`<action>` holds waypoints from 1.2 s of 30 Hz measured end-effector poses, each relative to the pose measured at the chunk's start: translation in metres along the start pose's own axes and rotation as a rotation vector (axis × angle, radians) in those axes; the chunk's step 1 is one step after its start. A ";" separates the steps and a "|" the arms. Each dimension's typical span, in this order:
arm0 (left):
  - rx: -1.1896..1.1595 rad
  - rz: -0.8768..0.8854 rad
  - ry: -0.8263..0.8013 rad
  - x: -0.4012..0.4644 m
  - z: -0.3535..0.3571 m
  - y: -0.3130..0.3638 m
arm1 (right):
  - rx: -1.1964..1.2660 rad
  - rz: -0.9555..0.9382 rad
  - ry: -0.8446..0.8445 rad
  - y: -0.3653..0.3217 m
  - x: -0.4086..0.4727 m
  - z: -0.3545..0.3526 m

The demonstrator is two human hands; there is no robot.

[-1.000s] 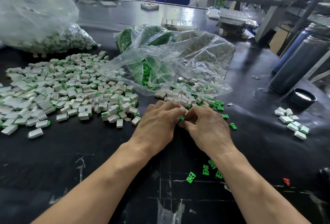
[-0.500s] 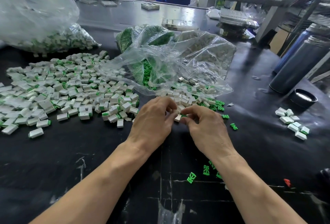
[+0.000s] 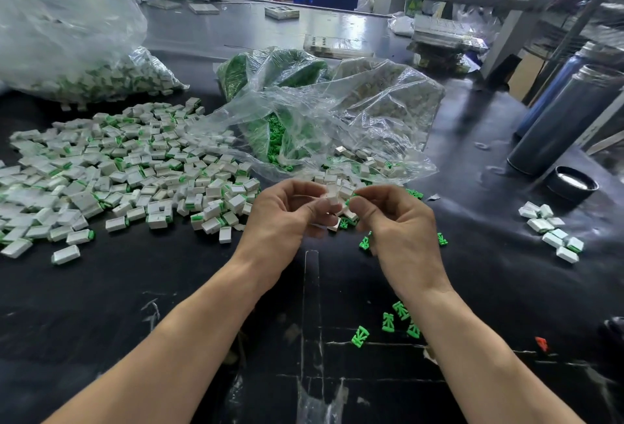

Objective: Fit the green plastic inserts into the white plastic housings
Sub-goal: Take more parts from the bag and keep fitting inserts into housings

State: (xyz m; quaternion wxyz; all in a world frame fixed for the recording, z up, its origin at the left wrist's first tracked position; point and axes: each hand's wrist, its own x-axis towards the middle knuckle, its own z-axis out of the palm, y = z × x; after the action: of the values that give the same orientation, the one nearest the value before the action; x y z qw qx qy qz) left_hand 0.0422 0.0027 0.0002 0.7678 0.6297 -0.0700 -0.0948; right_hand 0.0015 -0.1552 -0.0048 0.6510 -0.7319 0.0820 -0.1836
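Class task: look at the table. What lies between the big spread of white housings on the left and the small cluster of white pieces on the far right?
In the head view, both hands: left hand pinching a white housing, right hand beside it, loose green inserts below.

Assembly workshop: heaped housings, shelving.

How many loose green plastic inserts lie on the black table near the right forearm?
4: three clustered beside the right forearm, one further left. The forearm may hide others.

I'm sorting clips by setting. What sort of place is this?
Most likely a small factory assembly bench: a big pile of white housings on a black worktable, clear bags of green inserts, and metal shelving behind.
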 end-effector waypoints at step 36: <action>0.388 0.114 -0.107 -0.005 -0.005 -0.006 | -0.419 -0.204 -0.179 -0.005 -0.005 -0.009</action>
State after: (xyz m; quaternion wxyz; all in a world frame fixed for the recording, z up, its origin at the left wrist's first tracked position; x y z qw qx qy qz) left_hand 0.0377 0.0079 -0.0066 0.6316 0.7547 -0.1632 -0.0692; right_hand -0.0070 -0.1612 0.0005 0.4678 -0.8688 -0.0143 -0.1618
